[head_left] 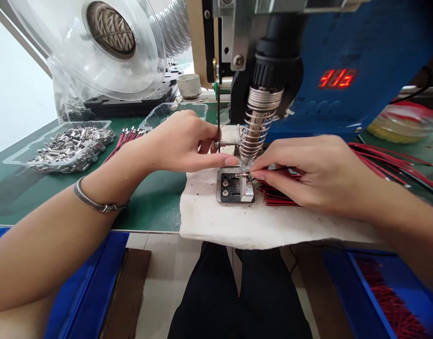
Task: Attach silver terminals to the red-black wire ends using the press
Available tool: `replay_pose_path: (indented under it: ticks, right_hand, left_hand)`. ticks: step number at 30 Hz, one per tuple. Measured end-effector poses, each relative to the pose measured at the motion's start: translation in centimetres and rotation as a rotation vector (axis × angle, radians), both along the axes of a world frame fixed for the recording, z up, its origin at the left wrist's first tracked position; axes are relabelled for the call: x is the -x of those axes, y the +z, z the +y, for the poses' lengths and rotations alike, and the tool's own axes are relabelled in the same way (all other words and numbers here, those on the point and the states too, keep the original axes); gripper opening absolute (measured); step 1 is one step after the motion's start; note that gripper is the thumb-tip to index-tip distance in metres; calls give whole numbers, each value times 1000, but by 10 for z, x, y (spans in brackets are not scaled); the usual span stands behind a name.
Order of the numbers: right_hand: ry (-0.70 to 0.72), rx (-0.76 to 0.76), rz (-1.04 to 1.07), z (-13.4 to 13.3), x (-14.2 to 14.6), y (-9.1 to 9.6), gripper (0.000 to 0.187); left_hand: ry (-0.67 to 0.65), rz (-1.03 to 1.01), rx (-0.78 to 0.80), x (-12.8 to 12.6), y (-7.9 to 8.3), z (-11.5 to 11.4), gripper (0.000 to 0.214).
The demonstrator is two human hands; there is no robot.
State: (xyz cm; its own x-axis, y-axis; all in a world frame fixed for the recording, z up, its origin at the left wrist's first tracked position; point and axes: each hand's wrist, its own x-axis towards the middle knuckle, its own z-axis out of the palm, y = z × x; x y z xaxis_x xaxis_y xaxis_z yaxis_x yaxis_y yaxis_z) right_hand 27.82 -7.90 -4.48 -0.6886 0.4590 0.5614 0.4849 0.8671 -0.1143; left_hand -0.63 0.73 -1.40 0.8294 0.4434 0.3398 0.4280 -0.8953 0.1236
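Note:
My right hand [308,172] pinches a thin dark wire [282,169] between thumb and fingers. At the wire's end, a small metal connector [242,175] lies over the small black fixture [230,186], under the spring-wrapped soldering iron [257,122]. My left hand [184,143] comes in from the other side, its thumb stretched toward the iron's tip. Its other fingers bend behind the thin upright rod, close to a small metal knob [214,144]; their tips are partly hidden. A gap shows between thumb and fingers.
A clear tray [17,157] of metal connectors stands at left, beside red-black wires [123,141]. More wires [278,194] lie under my right hand on the white cloth [216,226]. The blue machine [343,42] with a red display rises behind. A blue bin [372,292] sits lower right.

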Motion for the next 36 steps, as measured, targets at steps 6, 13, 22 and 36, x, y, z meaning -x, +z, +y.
replay_pose_path:
  ticks: [6, 13, 22, 36]
  right_hand:
    - [11, -6, -8, -1, -1, 3, 17]
    - [6, -19, -17, 0, 1, 2, 18]
    - [15, -54, -22, -2, 0, 3, 19]
    - [5, -46, -32, -1, 0, 4, 21]
  left_hand:
    - [5, -9, 5, 0, -3, 0, 68]
    - [43, -6, 40, -3, 0, -6, 60]
    - [27, 26, 53, -1, 0, -2, 53]
    - [-9, 5, 55, 0, -1, -1, 54]
